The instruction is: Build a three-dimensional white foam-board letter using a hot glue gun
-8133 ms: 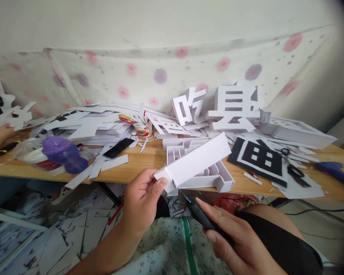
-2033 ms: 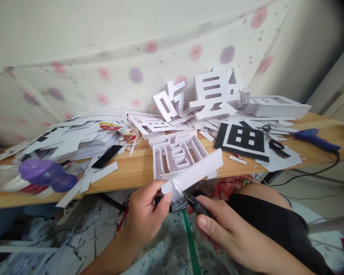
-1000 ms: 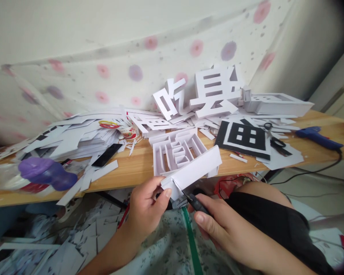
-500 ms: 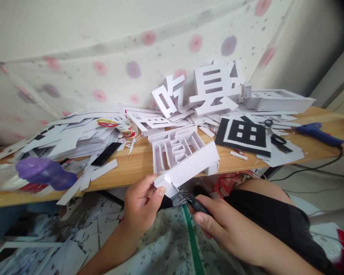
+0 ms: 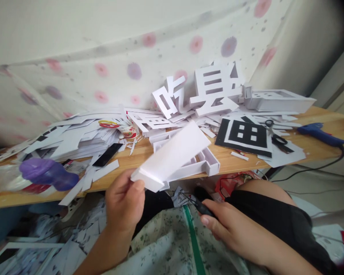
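A sheet with pink and purple flowers [image 5: 114,78] was hung along the wall. Below it, a long wooden table [image 5: 139,154] was strewn with paper and foam board. A leafy cloth with a green stripe [image 5: 166,236] was spread over the lap. On the left of the table, white boards [image 5: 71,141] were heaped up high. At the back, a thick white Chinese character [image 5: 200,84] was propped up.

A white foam frame [image 5: 189,170] was set by the front edge of the table. Part of it was hidden by a white foam strip [image 5: 174,152], which was held up in front, tilted. Whether the two were touching could not be told.

One end of the strip was pinched between the thumb and fingers of the left hand [image 5: 124,202]. The fingers of the right hand [image 5: 227,223] were curled tight, over the lap. On the left, a purple bottle [image 5: 48,173] was seen, and on the right a blue glue gun [image 5: 322,135]. A black-handled knife [image 5: 199,206] was gripped in the right hand, and a gap was left between its blade and the strip. Near the pile, a little paper cup [image 5: 129,131] was filled with thin things.
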Tool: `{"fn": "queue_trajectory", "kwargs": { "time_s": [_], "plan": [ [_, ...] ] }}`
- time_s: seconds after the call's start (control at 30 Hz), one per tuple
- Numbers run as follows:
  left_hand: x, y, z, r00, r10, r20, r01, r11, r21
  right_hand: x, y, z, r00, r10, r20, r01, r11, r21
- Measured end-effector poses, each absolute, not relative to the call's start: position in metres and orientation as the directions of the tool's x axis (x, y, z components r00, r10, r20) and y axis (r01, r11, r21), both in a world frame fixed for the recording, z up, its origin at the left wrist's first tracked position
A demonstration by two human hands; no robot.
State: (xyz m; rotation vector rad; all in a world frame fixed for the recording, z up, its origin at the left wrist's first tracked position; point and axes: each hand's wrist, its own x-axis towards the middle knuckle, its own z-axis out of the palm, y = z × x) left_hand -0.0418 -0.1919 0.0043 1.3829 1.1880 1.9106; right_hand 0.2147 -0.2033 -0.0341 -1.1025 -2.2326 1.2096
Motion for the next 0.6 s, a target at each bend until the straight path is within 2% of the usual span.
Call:
{"fn": "queue_trajectory", "kwargs": {
  "time_s": [0.07, 0.13, 0.23, 0.3, 0.37, 0.43, 0.6],
  "plan": [
    [-0.045, -0.188, 0.01, -0.349, 0.83, 0.435, -0.051, -0.48, 0.876, 0.226, -0.203, -0.039, -0.574, 0.819, 0.021, 0.403, 0.304, -0.863],
    [-0.048, -0.188, 0.009, -0.265, 0.898, 0.351, -0.099, -0.387, 0.917, 0.236, -0.198, -0.039, -0.463, 0.88, 0.103, 0.266, 0.249, -0.931],
    [-0.049, -0.192, -0.001, -0.087, 0.965, 0.248, -0.028, -0.251, 0.968, 0.242, -0.185, -0.029, -0.254, 0.949, 0.189, -0.003, 0.194, -0.981],
    [-0.046, -0.195, -0.006, 0.042, 0.98, 0.194, 0.068, -0.196, 0.978, 0.24, -0.178, -0.019, -0.123, 0.971, 0.203, -0.085, 0.194, -0.977],
    [-0.04, -0.198, -0.008, 0.148, 0.978, 0.148, 0.128, -0.168, 0.977, 0.235, -0.175, -0.013, -0.028, 0.984, 0.177, -0.083, 0.174, -0.981],
    [-0.036, -0.199, -0.009, 0.219, 0.968, 0.123, 0.116, -0.151, 0.982, 0.231, -0.175, -0.012, -0.023, 0.994, 0.109, -0.079, 0.107, -0.991],
    [-0.028, -0.202, -0.017, 0.294, 0.951, 0.096, -0.107, -0.067, 0.992, 0.23, -0.173, -0.019, -0.152, 0.986, -0.062, -0.262, -0.101, -0.96]
  ]
}}
